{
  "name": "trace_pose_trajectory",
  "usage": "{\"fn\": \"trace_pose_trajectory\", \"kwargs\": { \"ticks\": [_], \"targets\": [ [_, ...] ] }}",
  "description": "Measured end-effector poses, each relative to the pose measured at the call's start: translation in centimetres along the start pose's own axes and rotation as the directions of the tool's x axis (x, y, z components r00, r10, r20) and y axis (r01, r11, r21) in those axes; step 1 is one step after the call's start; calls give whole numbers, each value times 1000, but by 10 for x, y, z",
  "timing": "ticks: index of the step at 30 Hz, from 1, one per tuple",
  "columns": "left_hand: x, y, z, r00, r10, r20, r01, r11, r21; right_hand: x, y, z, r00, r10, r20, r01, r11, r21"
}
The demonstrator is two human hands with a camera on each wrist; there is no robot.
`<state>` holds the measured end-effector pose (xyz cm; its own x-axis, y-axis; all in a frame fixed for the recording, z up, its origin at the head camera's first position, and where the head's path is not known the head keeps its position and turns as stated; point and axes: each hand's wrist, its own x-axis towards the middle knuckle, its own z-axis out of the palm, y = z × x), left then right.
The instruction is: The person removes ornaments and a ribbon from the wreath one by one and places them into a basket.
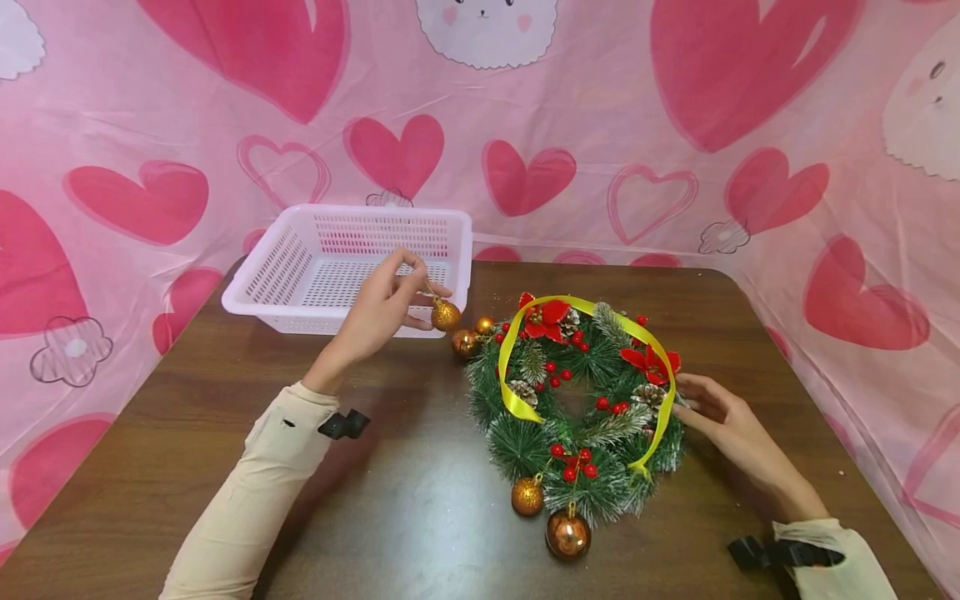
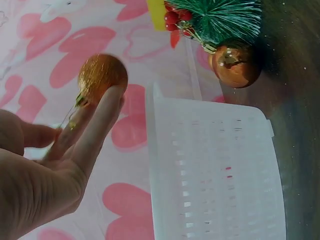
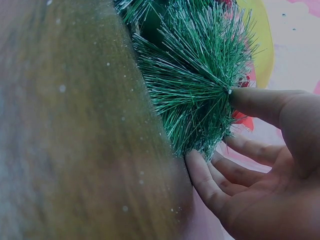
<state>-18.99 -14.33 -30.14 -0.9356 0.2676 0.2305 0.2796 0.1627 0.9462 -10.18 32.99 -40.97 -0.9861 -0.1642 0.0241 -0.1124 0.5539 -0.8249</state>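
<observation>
Brown table (image 1: 405,433), gold bauble (image 1: 446,315) hanging, cap (image 2: 80,100) toward left fingers (image 1: 392,262).

Five baubles (image 1: 446,315), one wreath (image 1: 517,446), one basket (image 1: 375,211), one ribbon (image 1: 507,358).

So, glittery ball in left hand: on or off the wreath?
Off: the left hand holds the ball; left wrist view shows it apart from the wreath.

right hand (image 3: 285,190) | fingertips touching frosted green foliage (image 3: 200,85) | yellow ribbon (image 3: 263,40) beyond | brown tabletop (image 3: 85,125)
</observation>
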Motion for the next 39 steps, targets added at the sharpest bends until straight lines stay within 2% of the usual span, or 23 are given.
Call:
{"fn": "trace_pose_trajectory", "kwargs": {
  "ticks": [4, 12, 15, 20, 27, 34, 39],
  "targets": [
    [1, 1, -6, 996, 44, -81, -47, 998, -29, -1, 0, 0, 1000, 5, 4, -5, 1000, 0],
    [5, -6, -20, 979, 71, -192, -78, 997, -29, 0, 2, 0, 1000, 2, 6, -2, 1000, 8],
    [6, -9, -24, 971, 64, -229, -74, 997, -37, 0, 2, 0, 1000, 4, 8, -4, 1000, 11],
    [9, -14, -31, 960, 15, -279, -41, 995, -89, 0, 2, 1, 1000, 7, 9, -8, 1000, 19],
    [12, -20, -41, 949, -47, -311, -9, 984, -178, 0, 1, 0, 1000, 8, 7, -8, 1000, 13],
    [15, -27, -46, 945, -94, -314, 13, 968, -249, 0, 1, 0, 1000, 14, 7, -14, 1000, -1],
    [16, -31, -48, 941, -111, -320, 32, 970, -242, 1, 0, 0, 1000, 12, 9, -12, 1000, -1]
  ]
}}
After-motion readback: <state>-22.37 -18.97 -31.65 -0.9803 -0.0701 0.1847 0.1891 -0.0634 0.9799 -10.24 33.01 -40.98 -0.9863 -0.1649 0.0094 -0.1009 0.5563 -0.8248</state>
